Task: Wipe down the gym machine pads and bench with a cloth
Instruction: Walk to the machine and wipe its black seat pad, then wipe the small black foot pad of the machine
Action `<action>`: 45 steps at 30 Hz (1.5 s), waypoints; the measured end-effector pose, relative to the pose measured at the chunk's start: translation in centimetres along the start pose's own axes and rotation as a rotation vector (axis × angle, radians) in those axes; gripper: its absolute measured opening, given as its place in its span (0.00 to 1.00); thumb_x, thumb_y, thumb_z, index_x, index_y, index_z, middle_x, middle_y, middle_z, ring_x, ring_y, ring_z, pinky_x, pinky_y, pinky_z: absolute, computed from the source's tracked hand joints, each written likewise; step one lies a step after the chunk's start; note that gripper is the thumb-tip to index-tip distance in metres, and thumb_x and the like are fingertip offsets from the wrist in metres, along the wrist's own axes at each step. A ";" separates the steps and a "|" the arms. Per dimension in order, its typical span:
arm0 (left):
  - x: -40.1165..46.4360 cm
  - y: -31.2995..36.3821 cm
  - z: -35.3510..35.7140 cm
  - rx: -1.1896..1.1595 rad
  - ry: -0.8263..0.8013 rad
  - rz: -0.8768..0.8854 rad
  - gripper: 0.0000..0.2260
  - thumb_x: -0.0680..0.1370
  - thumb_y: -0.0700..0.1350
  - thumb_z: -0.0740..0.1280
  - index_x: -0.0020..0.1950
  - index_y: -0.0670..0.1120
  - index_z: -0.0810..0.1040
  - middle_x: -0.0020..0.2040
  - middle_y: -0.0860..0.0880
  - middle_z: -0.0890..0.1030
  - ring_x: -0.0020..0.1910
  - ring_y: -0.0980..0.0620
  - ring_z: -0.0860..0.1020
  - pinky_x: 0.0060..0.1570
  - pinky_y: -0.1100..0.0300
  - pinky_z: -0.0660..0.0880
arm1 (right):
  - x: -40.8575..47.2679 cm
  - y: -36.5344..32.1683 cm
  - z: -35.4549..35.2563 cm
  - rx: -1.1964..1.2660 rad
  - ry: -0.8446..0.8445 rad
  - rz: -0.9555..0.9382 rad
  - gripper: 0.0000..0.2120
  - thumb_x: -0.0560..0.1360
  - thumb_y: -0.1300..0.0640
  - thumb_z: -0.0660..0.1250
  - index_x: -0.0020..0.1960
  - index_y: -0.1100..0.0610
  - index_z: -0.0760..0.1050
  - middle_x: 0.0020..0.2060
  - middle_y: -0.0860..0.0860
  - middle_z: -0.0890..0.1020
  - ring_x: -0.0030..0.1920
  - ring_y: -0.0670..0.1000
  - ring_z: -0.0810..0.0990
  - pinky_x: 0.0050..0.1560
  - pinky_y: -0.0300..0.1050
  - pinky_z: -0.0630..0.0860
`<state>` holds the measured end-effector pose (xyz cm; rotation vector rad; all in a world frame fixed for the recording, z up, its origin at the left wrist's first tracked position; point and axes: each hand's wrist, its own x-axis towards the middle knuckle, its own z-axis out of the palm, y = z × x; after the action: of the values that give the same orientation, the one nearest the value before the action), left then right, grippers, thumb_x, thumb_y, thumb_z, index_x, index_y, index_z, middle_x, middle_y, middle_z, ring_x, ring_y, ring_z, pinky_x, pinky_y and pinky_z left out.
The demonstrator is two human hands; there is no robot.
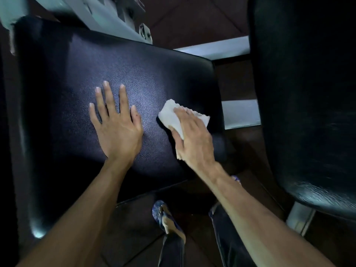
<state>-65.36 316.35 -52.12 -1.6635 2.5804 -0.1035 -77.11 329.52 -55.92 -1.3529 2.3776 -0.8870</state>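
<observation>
A broad black textured vinyl pad [81, 78] of the gym machine is filling most of the view from nine o'clock to the centre, and it is serving as the surface being wiped. A second dark padded cushion [308, 93] is standing at three o'clock, apart from the first, with pale grey metal frame bars [239, 114] showing in the gap between them and more frame at twelve o'clock.

The left hand [117, 130] is lying flat on the surface just left of centre, fingers [107, 97] spread wide and holding nothing, seemingly bracing. The right hand [192, 139] is pressing down just right of centre, near the pad's three o'clock edge, its fingers closed over a small crumpled white cloth [171, 116], which is lying in contact with the vinyl and poking out toward eleven o'clock.

At six o'clock a foot in a blue patterned sandal [163, 214] is standing on the dark floor.

The step in hand appears to be wiping this first pad. The next move probably calls for sweeping the cloth across toward nine o'clock, which means lifting or shifting the braced left hand out of its path.
</observation>
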 end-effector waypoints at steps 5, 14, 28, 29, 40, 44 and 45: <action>-0.6 0.2 -2.7 -0.128 -0.160 0.028 0.25 0.85 0.54 0.50 0.80 0.47 0.56 0.81 0.43 0.51 0.81 0.44 0.48 0.79 0.42 0.48 | 0.0 0.0 -5.1 0.167 -0.268 0.156 0.22 0.83 0.47 0.59 0.74 0.53 0.67 0.68 0.52 0.77 0.67 0.55 0.76 0.61 0.52 0.74; -18.3 1.9 -10.9 -0.417 -0.487 0.128 0.27 0.82 0.58 0.52 0.76 0.44 0.67 0.77 0.41 0.66 0.78 0.44 0.61 0.76 0.49 0.59 | -18.3 -4.6 -14.0 0.373 -0.315 0.575 0.19 0.83 0.48 0.58 0.74 0.48 0.68 0.66 0.49 0.79 0.66 0.53 0.77 0.65 0.46 0.71; -38.0 8.4 -18.8 -0.279 -0.886 0.836 0.21 0.83 0.53 0.56 0.73 0.44 0.69 0.70 0.43 0.74 0.70 0.45 0.71 0.71 0.51 0.68 | -44.8 -11.4 -25.1 0.494 0.243 1.193 0.23 0.82 0.41 0.57 0.74 0.49 0.66 0.63 0.53 0.81 0.63 0.57 0.79 0.63 0.52 0.75; -39.6 9.3 -19.0 -0.251 -0.902 0.898 0.21 0.84 0.53 0.56 0.73 0.44 0.69 0.70 0.43 0.74 0.70 0.45 0.72 0.71 0.51 0.68 | -46.7 -11.6 -25.5 0.506 0.284 1.232 0.24 0.82 0.40 0.56 0.74 0.48 0.65 0.63 0.52 0.81 0.63 0.57 0.79 0.63 0.54 0.75; -60.5 18.6 -20.3 -0.074 -0.905 1.323 0.19 0.83 0.52 0.57 0.70 0.45 0.72 0.63 0.45 0.79 0.64 0.48 0.77 0.65 0.53 0.73 | -67.8 -10.0 -29.1 0.602 0.604 1.517 0.21 0.82 0.42 0.58 0.73 0.47 0.67 0.63 0.52 0.81 0.63 0.56 0.79 0.59 0.49 0.74; -69.1 22.2 -20.8 -0.083 -0.951 1.309 0.18 0.83 0.52 0.58 0.69 0.45 0.73 0.63 0.45 0.79 0.63 0.47 0.77 0.64 0.52 0.74 | -75.3 -7.2 -32.2 0.572 0.612 1.549 0.21 0.82 0.41 0.58 0.72 0.47 0.68 0.62 0.51 0.82 0.63 0.56 0.80 0.58 0.49 0.74; -71.1 23.2 -20.9 -0.089 -0.962 1.314 0.17 0.83 0.51 0.58 0.68 0.45 0.74 0.61 0.44 0.79 0.62 0.46 0.78 0.63 0.52 0.74 | -76.7 -6.4 -33.1 0.569 0.614 1.554 0.21 0.82 0.42 0.58 0.72 0.47 0.68 0.62 0.52 0.82 0.62 0.56 0.80 0.57 0.48 0.74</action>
<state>-59.09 391.04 -31.92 0.2695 2.2423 0.6713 -48.68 404.46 -31.35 1.0579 2.2427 -1.2194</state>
